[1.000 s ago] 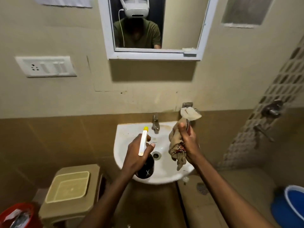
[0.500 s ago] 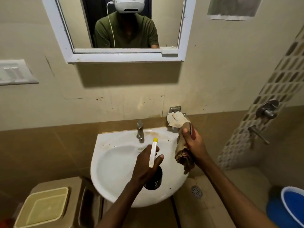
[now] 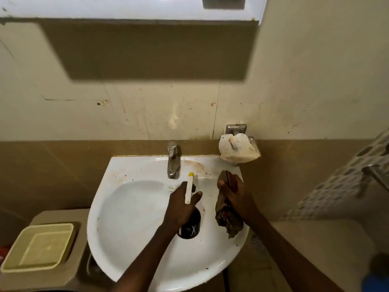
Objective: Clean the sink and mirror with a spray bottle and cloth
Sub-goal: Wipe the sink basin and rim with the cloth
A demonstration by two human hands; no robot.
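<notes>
A white wall-hung sink (image 3: 130,218) with brown stains near its tap (image 3: 173,159) fills the middle. My left hand (image 3: 181,207) grips a dark spray bottle (image 3: 190,226) with a white, yellow-tipped nozzle, held over the right side of the basin. My right hand (image 3: 235,197) holds a bunched brown cloth (image 3: 227,218) that hangs over the sink's right rim. Only the white lower frame of the mirror (image 3: 130,9) shows at the top edge.
A pale rag (image 3: 237,149) lies on a metal holder on the wall right of the tap. A beige stool with a yellow tub (image 3: 37,247) stands at lower left. A floor drain (image 3: 256,243) and something blue (image 3: 376,283) are at lower right.
The view has dropped and closed in on the sink, so the mirror glass has left the frame. Both hands keep their holds over the basin's right side.
</notes>
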